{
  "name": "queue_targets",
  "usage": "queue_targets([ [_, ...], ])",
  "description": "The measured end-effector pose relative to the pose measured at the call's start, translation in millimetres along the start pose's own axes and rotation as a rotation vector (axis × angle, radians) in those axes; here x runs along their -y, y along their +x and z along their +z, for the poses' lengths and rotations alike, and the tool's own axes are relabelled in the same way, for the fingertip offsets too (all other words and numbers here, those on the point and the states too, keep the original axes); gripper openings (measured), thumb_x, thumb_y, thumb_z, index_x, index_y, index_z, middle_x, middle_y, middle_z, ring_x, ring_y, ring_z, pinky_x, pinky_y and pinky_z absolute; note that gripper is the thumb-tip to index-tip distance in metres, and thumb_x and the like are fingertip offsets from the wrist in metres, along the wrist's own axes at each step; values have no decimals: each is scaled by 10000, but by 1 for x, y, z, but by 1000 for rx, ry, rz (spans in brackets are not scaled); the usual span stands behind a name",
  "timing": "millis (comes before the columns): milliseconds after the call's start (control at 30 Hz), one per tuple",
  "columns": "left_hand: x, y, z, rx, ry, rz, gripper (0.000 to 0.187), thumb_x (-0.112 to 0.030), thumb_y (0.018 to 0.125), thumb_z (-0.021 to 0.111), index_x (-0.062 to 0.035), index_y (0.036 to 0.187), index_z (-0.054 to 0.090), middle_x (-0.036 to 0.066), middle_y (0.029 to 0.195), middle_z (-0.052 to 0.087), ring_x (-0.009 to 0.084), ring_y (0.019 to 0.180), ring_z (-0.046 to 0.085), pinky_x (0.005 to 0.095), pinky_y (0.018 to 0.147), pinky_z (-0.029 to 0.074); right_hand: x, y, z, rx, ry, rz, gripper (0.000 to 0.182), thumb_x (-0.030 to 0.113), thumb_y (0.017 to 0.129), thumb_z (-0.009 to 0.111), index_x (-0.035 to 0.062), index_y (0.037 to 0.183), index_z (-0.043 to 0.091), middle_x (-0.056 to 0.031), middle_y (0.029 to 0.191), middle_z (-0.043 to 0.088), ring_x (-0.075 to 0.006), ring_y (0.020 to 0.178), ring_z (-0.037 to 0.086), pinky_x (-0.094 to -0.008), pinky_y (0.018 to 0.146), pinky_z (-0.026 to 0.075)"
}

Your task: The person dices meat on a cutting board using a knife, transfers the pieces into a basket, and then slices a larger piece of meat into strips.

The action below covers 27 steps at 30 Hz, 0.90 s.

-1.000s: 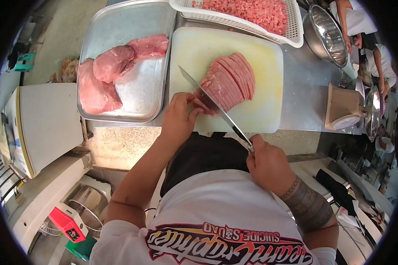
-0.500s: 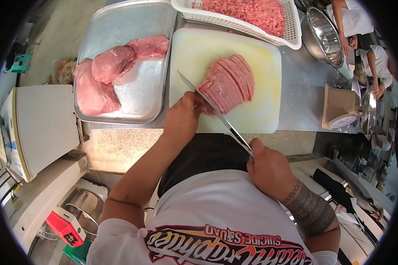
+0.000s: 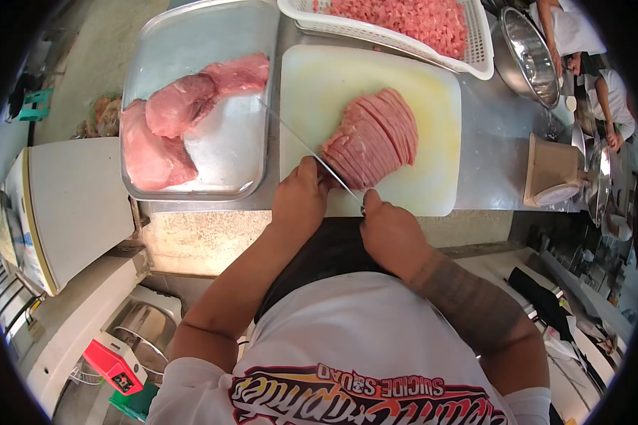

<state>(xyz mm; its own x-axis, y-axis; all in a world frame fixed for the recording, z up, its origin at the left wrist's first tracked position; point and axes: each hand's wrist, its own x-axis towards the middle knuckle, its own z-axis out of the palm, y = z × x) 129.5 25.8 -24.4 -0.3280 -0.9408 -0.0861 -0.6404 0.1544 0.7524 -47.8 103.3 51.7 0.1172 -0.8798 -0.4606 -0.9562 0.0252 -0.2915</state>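
Note:
A piece of pink meat (image 3: 372, 138), cut into thin slices that still lean together, lies on the white cutting board (image 3: 436, 177). My right hand (image 3: 393, 230) is closed round the handle of a long knife (image 3: 298, 137), just past the board's near edge. The blade runs up and left across the meat's lower left end, its tip over the rim of the metal tray (image 3: 213, 152). Close beside the blade, my left hand (image 3: 301, 191) grips that end of the meat, fingers partly hidden. Larger uncut pieces of meat (image 3: 181, 106) rest in the tray.
A white perforated basket (image 3: 383, 30) of diced meat stands behind the board. At the right are a steel bowl (image 3: 524, 57) and a tan scale (image 3: 549, 170). Other people (image 3: 571, 32) stand at the far right. A white box (image 3: 81, 205) is at the left.
My right hand has moved up and left, pushing the knife forward so its tip reaches the tray. My left hand keeps its hold on the meat. The view has shifted slightly.

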Motion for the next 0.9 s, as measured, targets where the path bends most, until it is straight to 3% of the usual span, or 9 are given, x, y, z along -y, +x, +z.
queue_targets([
  [100,5,-8,7,11,-5,-23,329,-109,882,801,-19,1071,548,195,982,744,427,904,738,512,754,592,-9,2,20,-93,0,-17,241,143,921,677,14,1073,542,-178,766,692,-339,704,741,-434,626,605],
  [200,2,-8,9,2,-114,-19,351,-119,885,809,-26,1111,556,192,1013,736,414,955,729,521,818,585,-13,0,16,-109,68,-16,248,149,915,680,11,1071,545,-192,758,694,-384,726,736,-475,647,600],
  [300,1,-1,1,83,-140,-65,446,-112,839,865,1,1175,596,215,1229,737,381,1117,735,451,890,601,-16,-12,-1,-138,299,4,224,117,916,667,5,1067,545,-225,768,695,-443,739,714,-542,669,580],
  [400,7,10,-3,-31,-20,236,711,-131,763,919,-27,1374,570,240,1511,572,404,1320,619,460,1014,562,-11,-45,-30,-298,476,90,197,81,939,640,-22,1078,545,-252,782,690,-486,743,686,-582,677,542],
  [533,-5,36,-26,244,87,568,1067,-171,708,943,-165,1634,413,205,1734,273,447,1462,453,502,1181,445,-42,-67,-32,-386,642,406,204,88,981,629,-63,1088,544,-269,769,668,-493,741,676,-549,658,516],
  [633,-7,51,-31,397,269,723,1045,-190,723,932,-140,1630,415,186,1746,256,434,1471,447,495,1181,447,-79,-72,1,-553,731,468,210,85,974,634,-72,1078,541,-290,802,672,-498,773,681,-544,673,523],
  [900,-28,66,-31,396,600,849,993,-358,730,937,-89,1565,470,184,1622,412,398,1427,466,584,1241,337,-106,-72,72,-745,676,631,252,89,963,631,-79,1131,549,-323,926,707,-511,900,706,-547,762,568],
])
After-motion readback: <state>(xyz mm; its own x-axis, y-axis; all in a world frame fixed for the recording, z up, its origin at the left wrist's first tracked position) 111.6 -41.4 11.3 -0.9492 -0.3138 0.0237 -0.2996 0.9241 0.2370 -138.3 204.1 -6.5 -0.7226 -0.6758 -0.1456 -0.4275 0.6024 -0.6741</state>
